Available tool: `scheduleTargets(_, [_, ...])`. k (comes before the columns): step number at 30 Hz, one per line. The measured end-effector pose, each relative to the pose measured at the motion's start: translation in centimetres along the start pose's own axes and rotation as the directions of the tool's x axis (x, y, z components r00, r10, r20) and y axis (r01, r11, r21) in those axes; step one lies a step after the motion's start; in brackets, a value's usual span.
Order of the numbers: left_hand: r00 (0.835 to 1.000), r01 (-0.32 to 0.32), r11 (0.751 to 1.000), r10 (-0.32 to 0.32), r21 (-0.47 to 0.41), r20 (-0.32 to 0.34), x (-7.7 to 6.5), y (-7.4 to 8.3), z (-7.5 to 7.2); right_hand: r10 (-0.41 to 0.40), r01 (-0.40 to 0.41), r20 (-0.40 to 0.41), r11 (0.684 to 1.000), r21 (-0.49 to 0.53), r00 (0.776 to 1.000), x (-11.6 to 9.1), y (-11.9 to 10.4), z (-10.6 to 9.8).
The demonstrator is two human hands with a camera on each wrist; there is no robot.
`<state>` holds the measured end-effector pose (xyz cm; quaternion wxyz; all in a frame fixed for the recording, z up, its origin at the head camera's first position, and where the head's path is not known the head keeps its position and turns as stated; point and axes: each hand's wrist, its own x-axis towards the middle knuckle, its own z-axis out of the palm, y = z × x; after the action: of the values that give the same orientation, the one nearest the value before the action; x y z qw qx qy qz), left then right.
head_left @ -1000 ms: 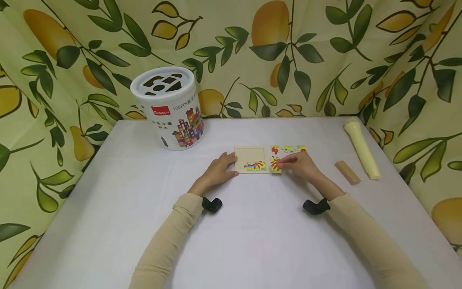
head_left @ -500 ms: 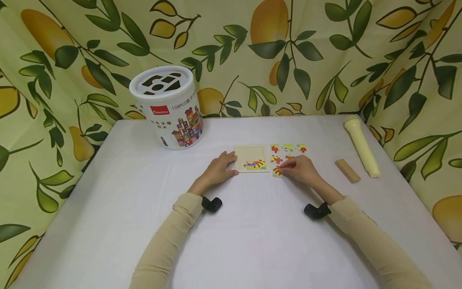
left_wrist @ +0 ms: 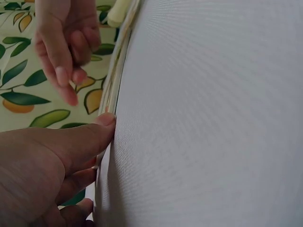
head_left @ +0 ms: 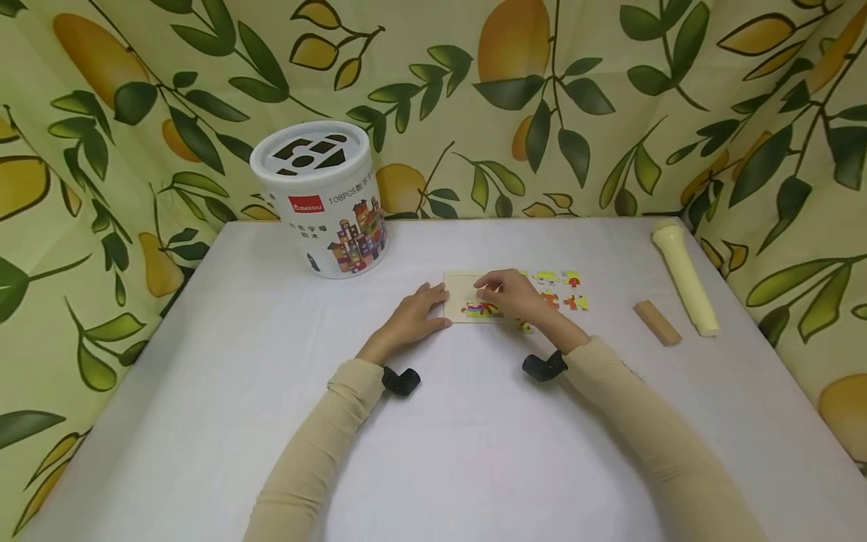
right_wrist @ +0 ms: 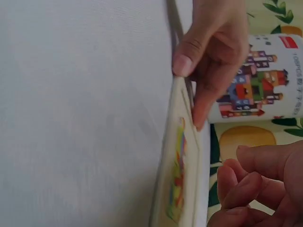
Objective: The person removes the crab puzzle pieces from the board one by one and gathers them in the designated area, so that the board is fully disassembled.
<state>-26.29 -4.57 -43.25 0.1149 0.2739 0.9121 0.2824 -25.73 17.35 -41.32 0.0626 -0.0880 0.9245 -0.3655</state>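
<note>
A shallow wooden puzzle tray (head_left: 457,287) lies on the white table, with joined colourful puzzle pieces (head_left: 478,309) in its lower part. My left hand (head_left: 410,315) holds the tray's left side, thumb at the near corner and fingers along the edge. Over the tray is my right hand (head_left: 516,296), its fingers loosely bent; in the right wrist view nothing shows between thumb (right_wrist: 251,153) and fingers. Several loose puzzle pieces (head_left: 576,302) lie right of the tray, some partly hidden behind the right hand. One piece (head_left: 524,327) shows below that wrist.
A white block bucket (head_left: 325,203) with a cut-out lid stands at the back left. Toward the right lie a small wooden block (head_left: 657,323) and a long pale-yellow stick-like thing (head_left: 685,280). A fruit-patterned cloth (head_left: 433,98) hangs behind the table.
My right hand shifts a loose piece slightly down beside the tray, lets go of it, and moves left over the tray. The left hand stays at the tray's edge.
</note>
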Motion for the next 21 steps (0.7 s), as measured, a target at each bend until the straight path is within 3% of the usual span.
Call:
scheduleTargets(7, [1.000,-0.014,1.000,0.014,-0.001,-0.011,0.1,-0.1,0.1,0.008,-0.006,0.070,1.000,-0.030,0.998,0.7,-0.1,1.6])
scheduleTargets(21, [1.000,-0.003,1.000,0.003,-0.002,-0.014,0.1,0.0,0.2,0.000,-0.002,0.128,1.000,0.017,0.992,0.6,-0.1,1.5])
